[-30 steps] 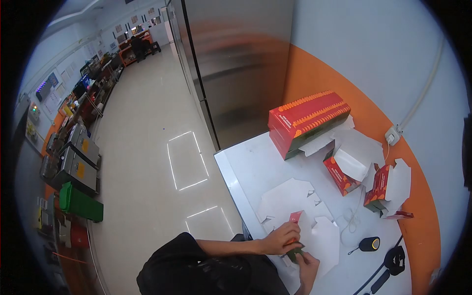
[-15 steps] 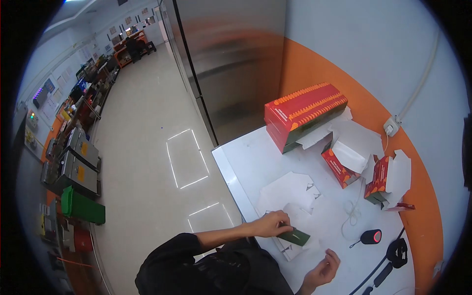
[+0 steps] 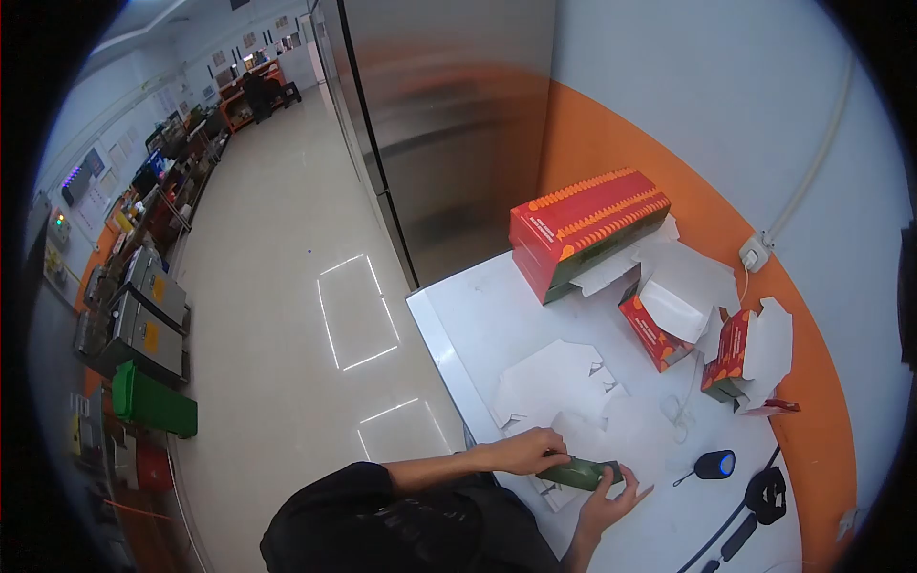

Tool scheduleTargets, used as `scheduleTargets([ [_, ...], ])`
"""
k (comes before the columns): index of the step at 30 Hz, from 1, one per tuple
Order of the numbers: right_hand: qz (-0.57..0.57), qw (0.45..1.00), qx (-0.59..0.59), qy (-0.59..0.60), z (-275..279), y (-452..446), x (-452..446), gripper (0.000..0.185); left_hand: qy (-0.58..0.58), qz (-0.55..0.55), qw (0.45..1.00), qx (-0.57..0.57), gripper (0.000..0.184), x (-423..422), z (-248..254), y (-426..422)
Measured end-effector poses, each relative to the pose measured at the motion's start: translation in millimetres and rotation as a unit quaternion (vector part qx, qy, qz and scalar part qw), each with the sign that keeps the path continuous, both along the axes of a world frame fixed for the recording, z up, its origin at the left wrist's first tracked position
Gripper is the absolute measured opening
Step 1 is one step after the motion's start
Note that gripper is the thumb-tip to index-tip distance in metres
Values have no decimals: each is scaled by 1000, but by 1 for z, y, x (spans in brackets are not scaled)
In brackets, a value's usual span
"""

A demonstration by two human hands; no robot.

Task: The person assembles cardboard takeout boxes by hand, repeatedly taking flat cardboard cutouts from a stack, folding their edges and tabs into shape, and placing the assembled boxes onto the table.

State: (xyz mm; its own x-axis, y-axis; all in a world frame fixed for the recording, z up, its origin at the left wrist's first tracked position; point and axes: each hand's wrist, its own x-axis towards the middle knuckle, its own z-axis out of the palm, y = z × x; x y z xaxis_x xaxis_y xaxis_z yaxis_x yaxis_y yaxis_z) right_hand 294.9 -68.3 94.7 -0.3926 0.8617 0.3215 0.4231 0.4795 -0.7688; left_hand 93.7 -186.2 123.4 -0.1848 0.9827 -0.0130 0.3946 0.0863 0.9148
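The green carton (image 3: 578, 473) lies over the table (image 3: 468, 310), its long axis spanning my hands, my left hand's (image 3: 533, 451) fingers pinching one end, my right hand's (image 3: 606, 501) the other.

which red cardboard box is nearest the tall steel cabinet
The long red cardboard box with orange scalloped edging on top; the middle red cardboard box and rightmost red cardboard box are smaller and farther away.

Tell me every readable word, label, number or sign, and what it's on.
Nothing is legible.
Held green cardboard piece: no readable text.
Large red and orange cardboard box: white lettering, too small.
Two smaller red and white cardboard boxes: lettering too small.
Yellow labels on grey metal units: blurred.
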Motion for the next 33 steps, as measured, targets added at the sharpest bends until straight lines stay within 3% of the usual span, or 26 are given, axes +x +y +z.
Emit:
scheduleTargets([
  [3,33,998,-34,30,-3,-1,-5,10,11,-15,999,38,19,0,1,2],
  [5,132,986,-32,101,18,-10,-14,13,34,-30,996,79,17,0,2,5],
  [8,165,981,-73,65,7,-4,-4,17,58,-52,988,135,13,-2,9,8],
  [10,215,971,-81,68,11,1,9,35,59,-63,986,145,11,-2,24,10],
  [13,188,972,-136,18,56,-16,4,55,71,-27,992,101,18,11,34,14],
  [16,112,990,-75,32,10,-13,21,72,99,-2,971,219,48,24,53,29],
  [19,-5,997,60,50,10,32,39,69,-1,99,970,220,79,23,42,31],
  [20,-38,988,74,126,17,54,39,70,20,93,976,197,86,15,25,30],
  [23,-78,951,90,284,71,151,33,84,183,-31,980,72,86,-3,-15,25],
  [25,-67,940,53,329,99,229,28,94,294,-141,945,-1,88,-4,-44,13],
  [27,-103,965,11,240,128,269,24,84,361,-215,906,-51,88,3,-63,1],
  [30,-112,973,-12,202,101,309,33,78,359,-197,912,-8,76,7,-110,-16],
  [33,-127,961,-114,219,94,276,38,69,344,-171,923,36,54,10,-104,-12],
])
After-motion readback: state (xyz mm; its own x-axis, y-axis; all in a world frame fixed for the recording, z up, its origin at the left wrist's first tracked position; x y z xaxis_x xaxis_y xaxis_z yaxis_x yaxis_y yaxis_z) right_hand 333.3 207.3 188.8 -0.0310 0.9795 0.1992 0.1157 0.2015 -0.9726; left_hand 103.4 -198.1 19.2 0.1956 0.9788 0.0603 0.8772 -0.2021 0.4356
